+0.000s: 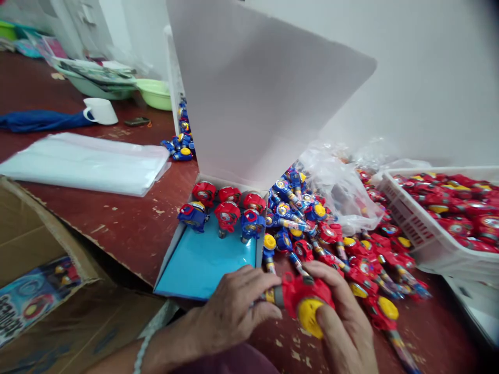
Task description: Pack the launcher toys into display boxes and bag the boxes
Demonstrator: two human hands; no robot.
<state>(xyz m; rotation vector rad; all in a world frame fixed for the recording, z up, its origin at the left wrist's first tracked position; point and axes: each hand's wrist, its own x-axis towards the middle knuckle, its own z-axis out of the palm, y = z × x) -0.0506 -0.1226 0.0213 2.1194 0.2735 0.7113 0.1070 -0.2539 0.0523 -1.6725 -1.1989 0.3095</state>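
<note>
Between my two hands is a red plastic toy [290, 291] with a yellow round knob and a narrow tube. My left hand [236, 306] pinches the tube end. My right hand [345, 319] grips the red body, thumb against the knob. Just beyond my left hand stands an open box [170, 259] with its white lid raised. Several red toys [227, 215] and blue toys [252, 224] sit in its far part, and a bright blue panel [206, 262] shows in the near part. To the right lies a loose heap of red and blue toys [331, 232].
A white basket [413, 218] of red toys stands at the right, beside a clear plastic bag [339, 192]. Leftward lie plastic sheets [86, 162], a white mug [100, 111], a blue cloth [42, 120] and basins [154, 93]. An open cardboard carton [113, 306] is at the lower left.
</note>
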